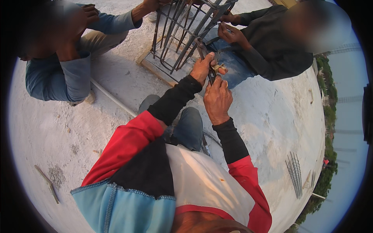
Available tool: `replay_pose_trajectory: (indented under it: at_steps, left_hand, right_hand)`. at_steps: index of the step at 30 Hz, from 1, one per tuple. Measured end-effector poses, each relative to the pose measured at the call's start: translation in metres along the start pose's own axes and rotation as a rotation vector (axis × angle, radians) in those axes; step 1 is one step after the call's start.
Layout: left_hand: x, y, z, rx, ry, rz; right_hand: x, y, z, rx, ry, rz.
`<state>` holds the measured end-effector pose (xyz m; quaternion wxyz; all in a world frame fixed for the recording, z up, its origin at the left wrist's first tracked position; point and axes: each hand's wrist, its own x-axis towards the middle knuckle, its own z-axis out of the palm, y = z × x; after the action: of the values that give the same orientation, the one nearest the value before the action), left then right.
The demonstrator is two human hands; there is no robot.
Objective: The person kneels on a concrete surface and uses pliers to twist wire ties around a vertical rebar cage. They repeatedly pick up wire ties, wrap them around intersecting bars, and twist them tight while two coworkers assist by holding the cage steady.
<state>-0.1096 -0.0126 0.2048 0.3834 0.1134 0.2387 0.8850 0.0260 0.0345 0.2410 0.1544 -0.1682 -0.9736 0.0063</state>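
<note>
A pair of long, dark-handled pincers reaches up to the near corner of a rebar cage, its head against the bars. My left hand is closed around the tool below its head, and a pale, crumpled wrapping shows at its fingers. Lower on the handles, my right hand is closed, knuckles up. Whether tie wire sits in the jaws is too small to make out.
The cage stands in a low wooden frame on a pale concrete floor. A co-worker in dark sleeves works at its right side; another in blue-grey crouches left. A pale pipe and a steel mesh piece lie on the floor.
</note>
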Motion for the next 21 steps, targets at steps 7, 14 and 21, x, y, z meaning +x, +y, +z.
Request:
replay_pose_trajectory:
  at_steps: [7, 14, 21]
  left_hand:
    - [-0.021, 0.018, -0.016, 0.329, 0.033, -0.035]
    - [-0.02, 0.019, -0.03, 0.458, 0.081, -0.046]
    - [-0.029, 0.005, -0.005, 1.125, 0.471, 0.186]
  right_hand:
    - [0.016, 0.029, 0.009, 2.37, -0.882, 0.471]
    - [-0.006, 0.018, 0.04, 1.821, -0.692, 0.304]
    - [0.01, 0.026, 0.039, 1.671, -0.628, 0.143]
